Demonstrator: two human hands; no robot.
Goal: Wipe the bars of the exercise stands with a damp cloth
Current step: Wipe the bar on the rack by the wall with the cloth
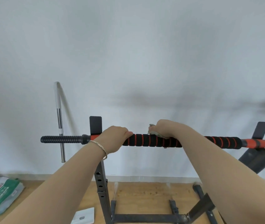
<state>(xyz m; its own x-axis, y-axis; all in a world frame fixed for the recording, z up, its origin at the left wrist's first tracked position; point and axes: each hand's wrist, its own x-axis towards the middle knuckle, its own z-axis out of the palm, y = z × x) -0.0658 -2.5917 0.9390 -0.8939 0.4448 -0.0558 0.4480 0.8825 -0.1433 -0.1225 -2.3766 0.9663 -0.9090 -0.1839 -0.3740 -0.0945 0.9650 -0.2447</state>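
A horizontal bar (146,140) with black foam and red spiral stripes rests across two dark stands. My left hand (114,137) grips the bar near its left orange section, beside the left stand's upright (101,183). My right hand (167,128) is curled over the bar's middle and presses a small grey-green cloth (152,132) against the foam. Only the cloth's edges show under the fingers. The bar's ribbed black left end (60,139) sticks out past the stand.
A white and chrome pole (59,120) leans on the wall at left. A green and white bag (0,194) lies on the wooden floor. The stand's base frame (148,217) and a white flat object (84,215) lie below. The right stand (258,152) is at the far right.
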